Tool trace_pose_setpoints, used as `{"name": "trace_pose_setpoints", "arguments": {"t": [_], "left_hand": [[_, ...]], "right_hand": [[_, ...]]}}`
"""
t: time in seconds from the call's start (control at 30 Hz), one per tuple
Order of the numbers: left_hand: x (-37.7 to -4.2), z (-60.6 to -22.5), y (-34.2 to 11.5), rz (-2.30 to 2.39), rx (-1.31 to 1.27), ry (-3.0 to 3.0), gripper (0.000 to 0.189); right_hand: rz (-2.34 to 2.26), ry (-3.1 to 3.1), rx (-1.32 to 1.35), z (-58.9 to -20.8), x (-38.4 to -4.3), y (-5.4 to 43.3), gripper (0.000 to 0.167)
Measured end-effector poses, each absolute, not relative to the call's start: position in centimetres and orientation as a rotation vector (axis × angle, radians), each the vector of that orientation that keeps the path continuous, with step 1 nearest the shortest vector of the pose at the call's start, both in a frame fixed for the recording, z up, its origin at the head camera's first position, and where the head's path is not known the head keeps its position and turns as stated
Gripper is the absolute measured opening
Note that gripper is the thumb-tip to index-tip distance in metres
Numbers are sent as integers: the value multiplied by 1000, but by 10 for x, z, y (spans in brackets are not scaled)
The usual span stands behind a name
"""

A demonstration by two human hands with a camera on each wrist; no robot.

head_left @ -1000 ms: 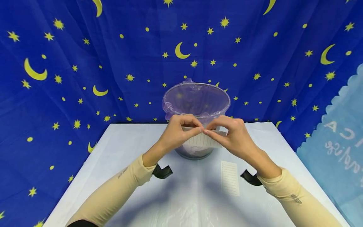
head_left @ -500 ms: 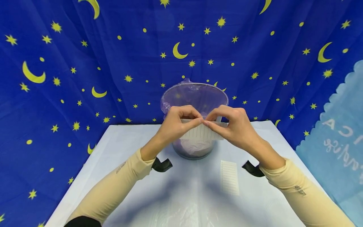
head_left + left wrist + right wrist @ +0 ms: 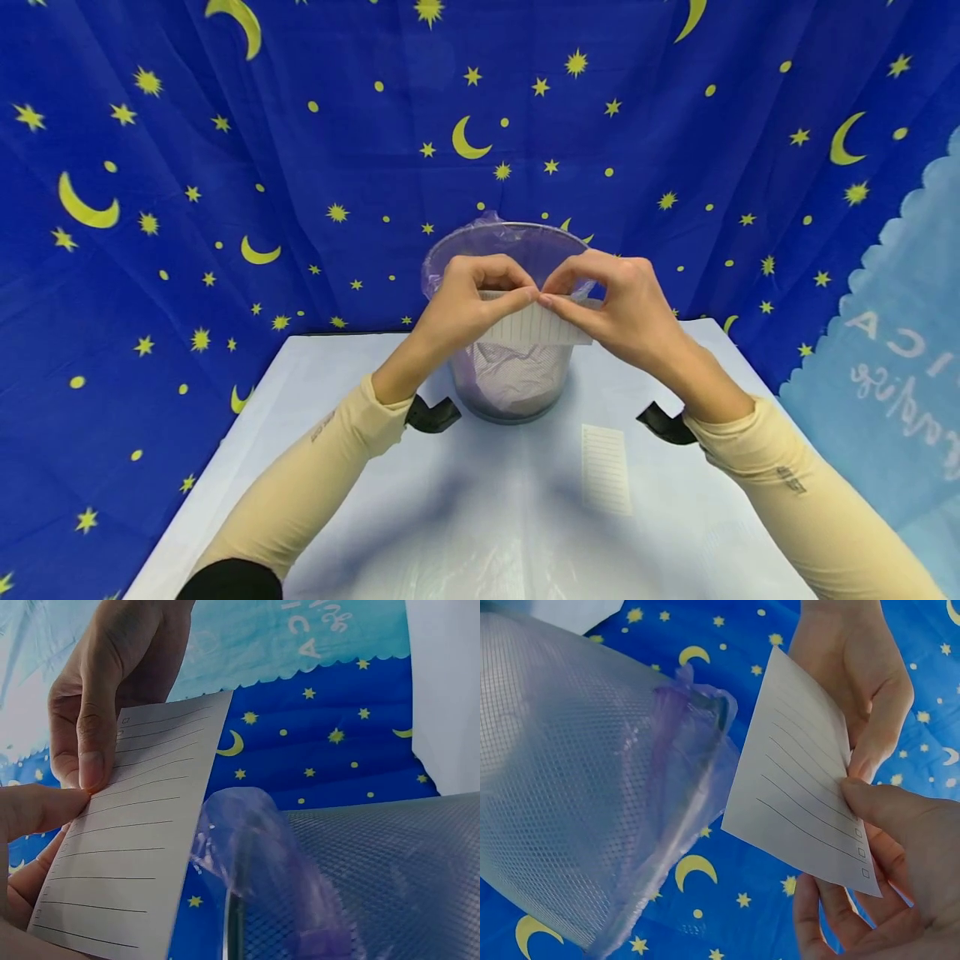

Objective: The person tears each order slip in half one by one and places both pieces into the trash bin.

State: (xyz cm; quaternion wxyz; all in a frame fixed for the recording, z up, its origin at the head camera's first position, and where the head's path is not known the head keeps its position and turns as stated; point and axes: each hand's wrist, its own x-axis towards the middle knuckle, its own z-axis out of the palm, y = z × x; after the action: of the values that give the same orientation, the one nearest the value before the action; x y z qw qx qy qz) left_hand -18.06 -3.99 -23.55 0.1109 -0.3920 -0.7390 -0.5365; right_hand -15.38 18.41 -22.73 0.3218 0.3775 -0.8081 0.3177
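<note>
Both hands pinch one long edge of a lined sheet of paper (image 3: 525, 325), thumbs and fingertips meeting near its middle. The left hand (image 3: 480, 304) holds it from the left, the right hand (image 3: 615, 304) from the right. Ruled lines and small checkboxes show on the paper (image 3: 127, 840) in the left wrist view; it looks whole and slightly bent in the right wrist view. Behind and below the sheet stands a mesh waste bin (image 3: 517, 387) lined with a thin purple plastic bag (image 3: 450, 250). The hands and paper hide part of the bin's near rim.
A second lined sheet (image 3: 606, 471) lies on the white table (image 3: 337, 500), to the right of the bin. Black straps (image 3: 433, 414) hang at the wrists. A blue curtain with moons and stars (image 3: 337, 125) rises behind the table.
Both hands have risen together with the paper, from low before the bin up toward its near rim. More of the bin's lower side shows now. The pinch on the sheet is unchanged.
</note>
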Motion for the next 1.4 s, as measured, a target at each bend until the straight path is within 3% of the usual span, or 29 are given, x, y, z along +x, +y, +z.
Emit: {"name": "trace_pose_setpoints", "arguments": {"t": [0.87,1.4], "left_hand": [[-214,-190,-41,-1651,-1099,-2139,7],[-231,-185,-44,-1650,-1072,-2196,8]], "right_hand": [[732,-2152,903,-181,-188,177,11],[769,-2203,864,-179,-208,175,11]]}}
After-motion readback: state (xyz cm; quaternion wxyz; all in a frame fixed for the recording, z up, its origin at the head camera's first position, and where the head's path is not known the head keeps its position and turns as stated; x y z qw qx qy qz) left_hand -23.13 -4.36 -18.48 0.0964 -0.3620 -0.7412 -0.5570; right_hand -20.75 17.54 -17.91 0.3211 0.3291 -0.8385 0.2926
